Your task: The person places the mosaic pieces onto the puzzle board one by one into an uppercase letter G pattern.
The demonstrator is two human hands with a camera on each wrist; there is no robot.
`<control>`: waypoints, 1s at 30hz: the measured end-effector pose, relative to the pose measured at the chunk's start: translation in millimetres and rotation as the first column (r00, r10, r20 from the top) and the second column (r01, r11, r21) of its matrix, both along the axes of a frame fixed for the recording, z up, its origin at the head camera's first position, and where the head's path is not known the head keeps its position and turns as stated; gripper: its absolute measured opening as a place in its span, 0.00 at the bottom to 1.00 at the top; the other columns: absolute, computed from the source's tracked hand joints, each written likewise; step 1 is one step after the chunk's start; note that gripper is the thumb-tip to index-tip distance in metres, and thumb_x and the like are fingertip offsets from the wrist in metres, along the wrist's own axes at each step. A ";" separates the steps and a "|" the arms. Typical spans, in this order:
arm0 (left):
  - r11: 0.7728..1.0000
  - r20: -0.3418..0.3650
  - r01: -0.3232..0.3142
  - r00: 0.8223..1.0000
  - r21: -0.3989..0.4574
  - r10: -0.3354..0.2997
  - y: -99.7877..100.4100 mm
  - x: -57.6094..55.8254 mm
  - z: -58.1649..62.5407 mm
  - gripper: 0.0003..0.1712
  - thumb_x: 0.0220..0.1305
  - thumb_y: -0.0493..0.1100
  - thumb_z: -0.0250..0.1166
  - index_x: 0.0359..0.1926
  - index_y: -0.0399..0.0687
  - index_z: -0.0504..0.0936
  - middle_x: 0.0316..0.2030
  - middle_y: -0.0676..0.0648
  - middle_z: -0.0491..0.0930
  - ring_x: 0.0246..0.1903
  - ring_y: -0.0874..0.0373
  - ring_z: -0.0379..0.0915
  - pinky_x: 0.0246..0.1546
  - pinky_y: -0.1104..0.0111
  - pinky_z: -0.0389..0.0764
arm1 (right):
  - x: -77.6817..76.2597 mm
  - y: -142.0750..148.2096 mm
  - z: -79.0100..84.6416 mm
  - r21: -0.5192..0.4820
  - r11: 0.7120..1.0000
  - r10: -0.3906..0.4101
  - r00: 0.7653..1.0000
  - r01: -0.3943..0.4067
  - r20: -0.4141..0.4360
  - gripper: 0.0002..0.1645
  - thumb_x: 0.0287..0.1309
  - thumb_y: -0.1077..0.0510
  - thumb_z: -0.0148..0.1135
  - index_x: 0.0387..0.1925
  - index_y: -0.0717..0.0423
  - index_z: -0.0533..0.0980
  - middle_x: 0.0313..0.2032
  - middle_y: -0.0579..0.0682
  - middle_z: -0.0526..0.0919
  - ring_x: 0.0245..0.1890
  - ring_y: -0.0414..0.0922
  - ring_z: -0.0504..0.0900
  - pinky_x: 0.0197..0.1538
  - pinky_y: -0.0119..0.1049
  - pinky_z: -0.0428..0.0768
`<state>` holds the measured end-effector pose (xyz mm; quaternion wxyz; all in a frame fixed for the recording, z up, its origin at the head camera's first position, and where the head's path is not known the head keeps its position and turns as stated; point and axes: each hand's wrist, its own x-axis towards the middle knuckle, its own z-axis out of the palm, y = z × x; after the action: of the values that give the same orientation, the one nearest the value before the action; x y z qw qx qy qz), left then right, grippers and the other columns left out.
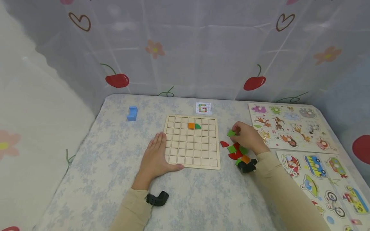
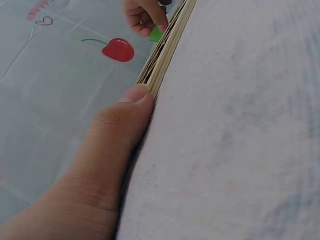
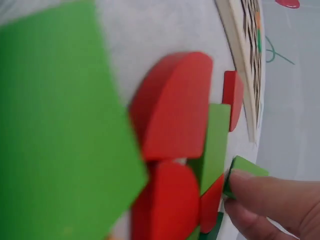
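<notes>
A wooden grid board (image 1: 192, 154) lies flat mid-table. Near its top, an orange square tile (image 1: 191, 125) sits in a cell beside a green quarter-circle tile (image 1: 198, 126). My left hand (image 1: 156, 157) rests at the board's lower left corner, fingers straight along the left side and thumb against the front edge. Right of the board, my right hand (image 1: 245, 134) pinches a light green square tile (image 3: 250, 167) between thumb and finger. Under and in front of that hand lies a loose pile of red, green and orange tiles, including a red quarter-circle tile (image 1: 224, 144) closest to the board.
Behind the board lies a small pattern card (image 1: 203, 108) showing a coloured G shape. A blue block (image 1: 132, 113) stands at the back left. On the right lie an animal puzzle board (image 1: 292, 126) and a vehicle puzzle board (image 1: 326, 186).
</notes>
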<state>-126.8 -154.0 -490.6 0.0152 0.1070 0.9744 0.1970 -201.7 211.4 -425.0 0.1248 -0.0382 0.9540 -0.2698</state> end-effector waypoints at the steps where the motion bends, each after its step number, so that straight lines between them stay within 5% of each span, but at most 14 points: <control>1: 1.000 0.001 0.000 1.000 -0.001 0.000 0.1 -0.1 0.6 0.87 0.31 0.93 0.55 0.79 0.43 0.34 0.80 0.45 0.34 0.80 0.53 0.28 0.80 0.55 0.41 | -1.0 -0.5 -0.5 -0.027 1.000 -0.001 1.000 0.001 0.004 0.15 0.62 0.56 0.66 0.47 0.56 0.73 0.46 0.57 0.79 0.34 0.50 0.77 0.35 0.39 0.78; 5: 1.000 0.004 -0.001 1.000 -0.005 0.001 0.5 -0.2 2.7 0.87 0.32 0.92 0.56 0.79 0.43 0.34 0.80 0.45 0.34 0.80 0.53 0.28 0.80 0.56 0.40 | -8.6 -9.5 -0.2 -0.096 0.995 -0.011 1.000 0.008 -0.025 0.14 0.63 0.56 0.64 0.46 0.55 0.72 0.44 0.56 0.79 0.32 0.50 0.76 0.31 0.36 0.77; 10: 1.000 -0.001 -0.004 1.000 -0.009 0.004 0.7 -0.4 2.3 0.87 0.32 0.93 0.56 0.79 0.43 0.34 0.80 0.45 0.34 0.80 0.53 0.29 0.80 0.56 0.41 | -22.2 -43.3 5.0 -0.169 0.986 -0.012 0.999 0.004 -0.042 0.15 0.63 0.55 0.66 0.46 0.56 0.73 0.43 0.56 0.79 0.40 0.51 0.74 0.39 0.38 0.74; 19: 1.000 0.014 -0.004 1.000 -0.001 0.004 1.1 0.9 3.9 0.87 0.31 0.93 0.55 0.79 0.42 0.35 0.80 0.44 0.35 0.80 0.52 0.29 0.80 0.55 0.41 | -37.7 -116.0 -1.1 -0.290 0.953 0.082 0.996 -0.084 -0.018 0.12 0.64 0.56 0.66 0.46 0.53 0.74 0.42 0.52 0.80 0.40 0.49 0.76 0.41 0.40 0.75; 30: 1.000 0.001 -0.007 1.000 -0.027 0.007 1.2 -0.1 1.9 0.88 0.30 0.95 0.51 0.79 0.43 0.34 0.80 0.44 0.36 0.80 0.52 0.30 0.80 0.56 0.41 | -40.7 -158.0 -8.4 -0.218 0.967 0.117 0.990 -0.132 -0.082 0.11 0.63 0.56 0.67 0.45 0.52 0.77 0.38 0.50 0.79 0.36 0.46 0.76 0.41 0.39 0.75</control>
<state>-126.9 -152.8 -488.7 0.0164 0.1032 0.9773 0.1840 -242.4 53.4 -433.4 0.1035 -0.1211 0.9171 -0.3654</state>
